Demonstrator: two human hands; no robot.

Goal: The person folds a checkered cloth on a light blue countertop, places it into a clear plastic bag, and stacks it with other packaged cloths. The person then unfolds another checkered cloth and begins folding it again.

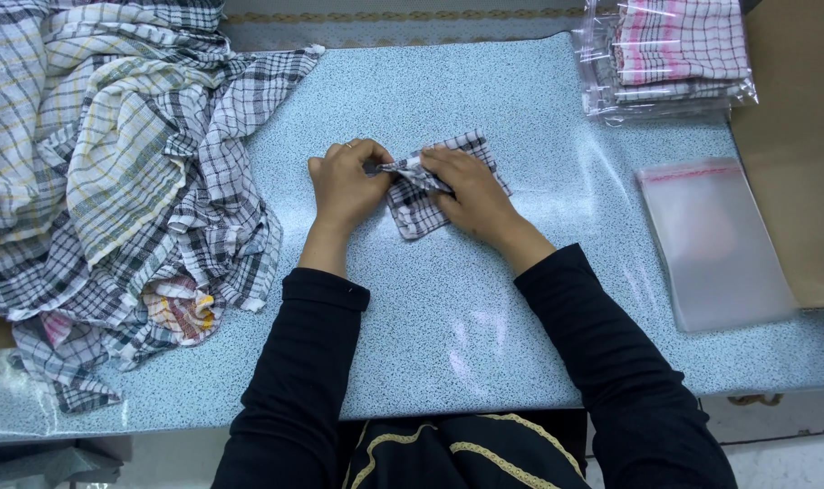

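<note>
Cloth (430, 195), a small checked piece in black, grey and white, is folded into a compact rectangle and lies near the middle of the bench (448, 317), a pale blue speckled surface with a glossy sheen. A bunched fold of it is raised at its upper left edge. That fold is pinched by the left hand (346, 188), whose grip is pressed together around the fabric with the fingers curled; a ring is seen on one finger. The cloth is pressed flat by the right hand (471, 190), which is laid across its middle, the fingers closed down onto the fabric beside the left hand's. Both forearms are covered by black sleeves and enter from 6 o'clock.

At 9 o'clock from the cloth, a large loose heap of checked cloths (113, 172) is spread over the left part of the bench, in black, grey, yellow and white checks, with a touch of pink and orange at its lower edge. At 3 o'clock, well apart from the hands, a stack of empty clear bags (715, 244) with a red strip along the top is laid flat. At 1 o'clock, packed cloths (679, 54) with pink and grey checks are piled in clear wrappers. A brown cardboard panel (797, 136) is seen along the far right edge.
</note>
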